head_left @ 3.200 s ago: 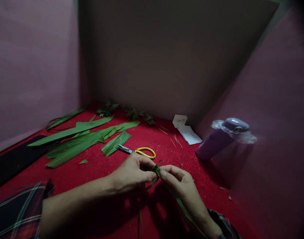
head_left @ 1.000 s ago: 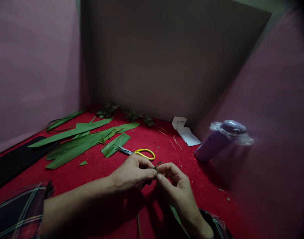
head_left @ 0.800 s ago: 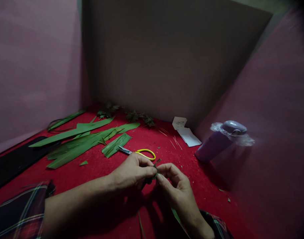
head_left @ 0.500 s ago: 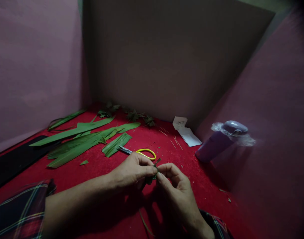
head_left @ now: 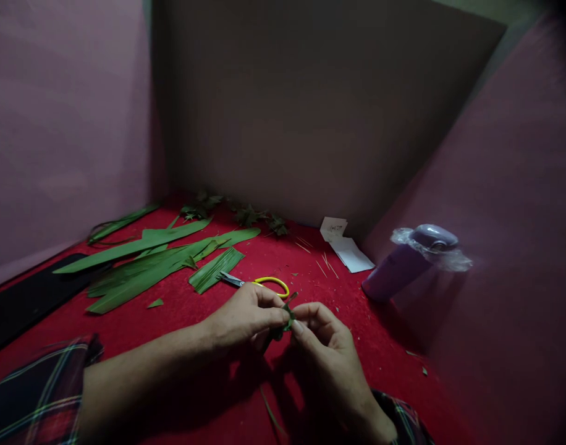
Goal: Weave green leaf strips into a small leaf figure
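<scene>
Between the fingertips of both hands is a small piece of green leaf [head_left: 288, 320], folded or rolled, with a short thin end sticking up. My left hand [head_left: 248, 315] pinches it from the left, thumb on top. From the right, the thumb and forefinger of my right hand [head_left: 327, 346] close on its edge. Fingers cover much of the leaf, so its full shape is hidden. Just beyond my left hand lie scissors with yellow handles [head_left: 287, 287], their blades resting on a cut piece of ribbed leaf [head_left: 215, 271].
Long green leaves [head_left: 144, 278] lie on the red cloth [head_left: 181, 352] at left, near a black flat object [head_left: 28, 303]. Leafy sprigs [head_left: 248, 215] are at the back. Thin sticks [head_left: 327, 266], folded white paper [head_left: 352, 254] and a purple bottle [head_left: 397, 272] stand or lie to the right.
Both hands stay nearly in place; the leaf piece has turned slightly between the fingertips, showing more of its green edge. The whole view has shifted a little.
</scene>
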Motion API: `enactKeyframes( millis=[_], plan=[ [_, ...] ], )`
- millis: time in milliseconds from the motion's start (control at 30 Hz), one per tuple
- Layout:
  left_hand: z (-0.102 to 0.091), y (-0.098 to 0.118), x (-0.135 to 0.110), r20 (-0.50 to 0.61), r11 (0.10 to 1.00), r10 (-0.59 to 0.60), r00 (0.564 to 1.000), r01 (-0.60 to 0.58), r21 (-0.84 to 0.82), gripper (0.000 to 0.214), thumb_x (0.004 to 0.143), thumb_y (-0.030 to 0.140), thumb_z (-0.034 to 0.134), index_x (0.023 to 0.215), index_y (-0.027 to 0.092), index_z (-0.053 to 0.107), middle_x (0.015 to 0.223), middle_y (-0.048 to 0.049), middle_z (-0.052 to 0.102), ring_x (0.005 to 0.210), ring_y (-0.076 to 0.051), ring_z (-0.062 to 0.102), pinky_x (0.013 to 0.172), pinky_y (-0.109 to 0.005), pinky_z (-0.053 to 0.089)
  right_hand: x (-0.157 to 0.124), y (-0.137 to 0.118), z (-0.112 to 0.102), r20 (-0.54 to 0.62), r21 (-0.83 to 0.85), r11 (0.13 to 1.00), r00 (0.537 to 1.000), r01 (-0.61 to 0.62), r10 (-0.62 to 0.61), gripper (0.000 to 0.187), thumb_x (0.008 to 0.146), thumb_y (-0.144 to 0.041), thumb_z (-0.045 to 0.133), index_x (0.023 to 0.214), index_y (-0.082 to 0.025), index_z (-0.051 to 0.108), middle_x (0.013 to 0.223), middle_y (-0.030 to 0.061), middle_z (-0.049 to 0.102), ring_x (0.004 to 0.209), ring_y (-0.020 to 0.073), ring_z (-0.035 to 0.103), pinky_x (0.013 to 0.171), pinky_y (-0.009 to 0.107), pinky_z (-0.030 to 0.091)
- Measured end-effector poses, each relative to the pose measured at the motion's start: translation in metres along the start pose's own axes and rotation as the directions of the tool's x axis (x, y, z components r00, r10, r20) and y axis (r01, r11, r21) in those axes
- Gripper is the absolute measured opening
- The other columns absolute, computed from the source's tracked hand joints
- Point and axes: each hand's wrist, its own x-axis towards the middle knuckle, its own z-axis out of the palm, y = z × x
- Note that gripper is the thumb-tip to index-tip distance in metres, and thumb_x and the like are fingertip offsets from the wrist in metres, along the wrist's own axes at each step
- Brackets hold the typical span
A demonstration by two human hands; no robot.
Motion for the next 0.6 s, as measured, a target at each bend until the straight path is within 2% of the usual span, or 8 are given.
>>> enactKeyframes(
  millis=[100,233,367,467,600],
  plan=[
    [0.001,0.008,-0.002,-0.084,1.0,-0.002,0.996,0.0,-0.02,0.018,0.066,0.029,0.061,0.061,0.011,0.058,0.046,0.0025,0.052,0.035,-0.005,0.039,0.038,-0.018,0.027,0.002,-0.003,-0.002,-0.005,-0.005,0.999,0.999,-0.043,0.043,0.027,0.075,-0.039,0.066,0.084,-0.015,0.06,0.07,0.0022,0.06,0.06,0.0119,0.051,0.054,0.024,0.042],
    [-0.001,0.016,-0.003,-0.188,0.999,0.004,0.982,-0.01,-0.032,0.017,0.064,0.027,0.061,0.061,0.01,0.058,0.041,0.0032,0.05,0.034,-0.005,0.039,0.038,-0.019,0.026,0.003,-0.008,-0.007,0.02,-0.043,0.994,0.995,-0.1,0.101,0.027,0.07,-0.039,0.07,0.071,-0.014,0.061,0.06,-0.0015,0.054,0.054,0.0094,0.045,0.05,0.021,0.038],
    [-0.005,0.018,-0.002,-0.223,0.999,0.041,0.974,-0.045,-0.015,0.018,0.064,0.028,0.062,0.062,0.01,0.058,0.038,0.005,0.046,0.033,-0.005,0.038,0.038,-0.018,0.027,0.004,-0.013,-0.013,0.087,-0.067,0.989,0.987,-0.13,0.135,0.026,0.07,-0.039,0.07,0.07,-0.014,0.063,0.061,-0.0012,0.056,0.055,0.0097,0.046,0.052,0.021,0.036],
    [-0.008,0.017,-0.001,-0.235,0.999,0.046,0.971,-0.049,-0.006,0.019,0.065,0.029,0.062,0.063,0.01,0.059,0.038,0.0052,0.046,0.033,-0.005,0.036,0.037,-0.018,0.026,0.007,-0.012,-0.017,0.119,-0.076,0.993,0.988,-0.089,0.098,0.022,0.073,-0.036,0.067,0.071,-0.014,0.065,0.063,-0.0009,0.058,0.059,0.0104,0.048,0.056,0.022,0.037],
    [-0.011,0.012,0.001,-0.181,0.999,0.049,0.982,-0.049,0.007,0.022,0.066,0.031,0.063,0.063,0.01,0.059,0.043,0.003,0.05,0.034,-0.005,0.04,0.037,-0.018,0.029,0.012,-0.005,-0.018,0.102,-0.182,0.98,0.993,0.078,-0.06,0.014,0.076,-0.029,0.065,0.075,-0.016,0.067,0.069,0.0007,0.063,0.067,0.013,0.053,0.064,0.024,0.04]
  ],
)
